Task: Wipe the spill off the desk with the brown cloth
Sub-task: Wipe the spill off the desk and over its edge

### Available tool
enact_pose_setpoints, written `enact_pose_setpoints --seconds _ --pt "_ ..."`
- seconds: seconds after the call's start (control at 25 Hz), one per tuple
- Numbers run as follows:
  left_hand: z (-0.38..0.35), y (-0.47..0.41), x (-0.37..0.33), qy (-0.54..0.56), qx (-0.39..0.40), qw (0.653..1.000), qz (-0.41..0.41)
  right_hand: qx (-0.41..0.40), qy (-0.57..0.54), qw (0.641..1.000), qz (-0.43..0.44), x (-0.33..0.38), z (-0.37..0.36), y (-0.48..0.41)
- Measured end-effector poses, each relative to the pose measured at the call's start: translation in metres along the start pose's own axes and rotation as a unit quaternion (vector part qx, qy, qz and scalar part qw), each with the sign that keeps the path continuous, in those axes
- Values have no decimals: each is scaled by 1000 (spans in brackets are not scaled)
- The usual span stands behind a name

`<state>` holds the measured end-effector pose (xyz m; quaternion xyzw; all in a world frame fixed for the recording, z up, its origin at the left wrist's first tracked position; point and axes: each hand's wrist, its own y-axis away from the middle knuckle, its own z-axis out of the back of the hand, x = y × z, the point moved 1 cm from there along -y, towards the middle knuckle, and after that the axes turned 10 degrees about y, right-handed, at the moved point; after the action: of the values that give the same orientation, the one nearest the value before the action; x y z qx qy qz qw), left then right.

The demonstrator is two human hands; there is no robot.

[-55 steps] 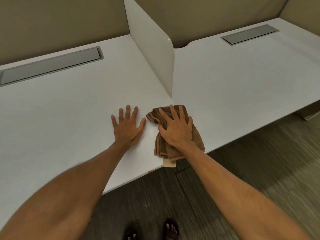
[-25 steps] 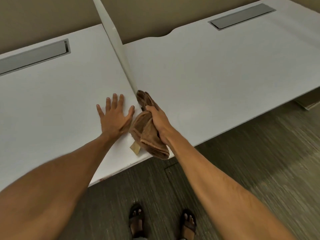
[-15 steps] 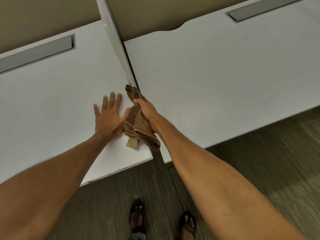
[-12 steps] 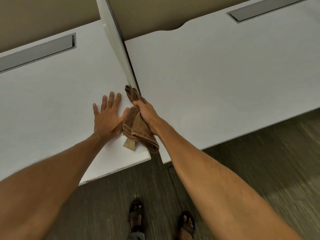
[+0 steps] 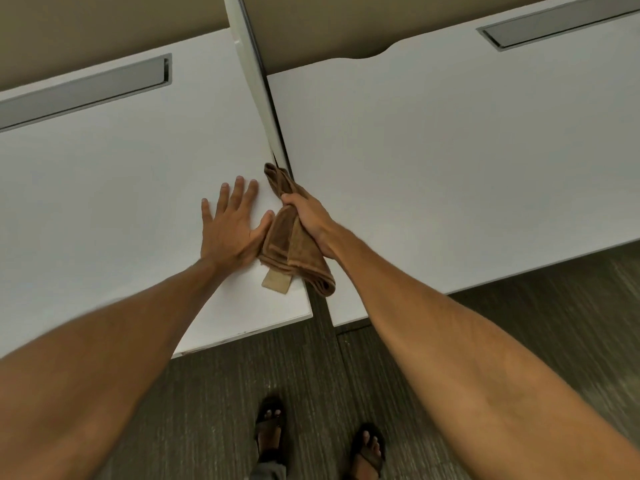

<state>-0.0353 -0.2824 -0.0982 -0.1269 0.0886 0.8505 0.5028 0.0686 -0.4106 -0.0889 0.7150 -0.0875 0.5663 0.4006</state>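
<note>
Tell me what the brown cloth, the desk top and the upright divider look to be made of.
Brown cloth: soft terry-like towel fabric, matte, with a woven band near its hem and a pale tag; it bunches where the right hand grips it.
Desk top: smooth matte white board, probably laminate; chipped along its front edge.
Divider: thin rigid white panel, slightly glossy; plastic or coated board, unclear.
</note>
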Motion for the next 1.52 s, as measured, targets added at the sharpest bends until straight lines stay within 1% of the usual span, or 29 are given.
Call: enact_pose_setpoints --seconds 0.16,0.28,0.4,0.48,0.6,0.68,0.8,0.88,1.0,1.12,1.24,1.28,1.4,1.52 --pt "-1 -1 0 -1 0 1000 -2 32 -19 999 -6 -24 10 39" --pt "0 0 0 -1 -3 1000 -2 55 8 998 8 -44 11 70" --pt "1 1 -1 -5 -3 1000 -7 56 25 998 2 -53 3 87" --pt "1 2 -1 -1 -1 1000 -6 43 29 999 2 -43 0 81" --pt "2 2 -1 2 5 1000 -6 3 60 998 22 -23 -1 53" --pt "3 2 -2 3 5 1000 -11 -11 48 999 20 -20 -3 46" --pt "4 2 -2 6 5 1000 -11 -13 4 1000 17 -35 -4 69" --pt "5 3 -2 3 8 1000 -13 -9 -16 1000 -1 -50 -4 95" --pt "8 2 -3 10 20 1000 -11 -8 -26 999 -22 -70 -8 135" --pt "14 2 -1 25 48 998 -18 -34 -11 999 -22 -71 -15 146" --pt "16 15 10 13 62 996 -60 -74 26 997 -22 -59 -20 138" --pt "17 22 14 10 66 995 -75 -88 17 996 -25 -58 -23 137" --pt "20 37 28 13 74 991 -114 -136 -70 988 -19 -66 -40 145" --pt "24 45 41 18 74 988 -135 -201 -144 969 13 -88 -60 156"
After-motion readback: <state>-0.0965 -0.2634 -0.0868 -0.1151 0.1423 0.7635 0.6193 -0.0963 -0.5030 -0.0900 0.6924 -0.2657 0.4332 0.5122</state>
